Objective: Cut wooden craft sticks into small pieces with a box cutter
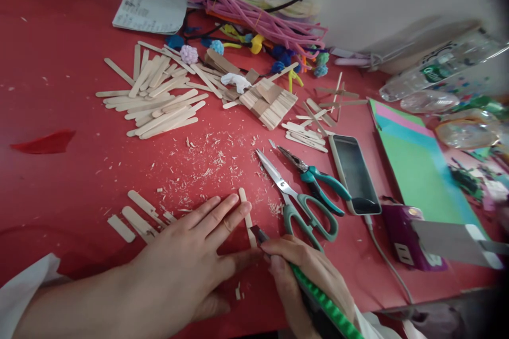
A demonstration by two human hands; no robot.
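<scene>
the left hand [186, 254] lies flat on the red table cover [59, 63], fingers stretched out and a little spread, curled round nothing. its index fingertip rests against a wooden craft stick [247, 217], which runs away from the thumb tip and out past the fingertips. the right hand [306, 270] is closed tight round a green utility knife [326, 307], whose dark blade tip meets the stick's near end, just between the left thumb and the right knuckles. the main danger, as i judge it, is the blade skidding off the hard wood into that thumb, which lies just beside the cutting line. the stick looks pinned only along one side, so a hard push could twist or snap it, and the wood shavings [207, 164] beyond the fingertips could let it slide. the scissors [302, 206], blades parted, lie just past the right knuckles, and a jerk of that hand could strike them.
</scene>
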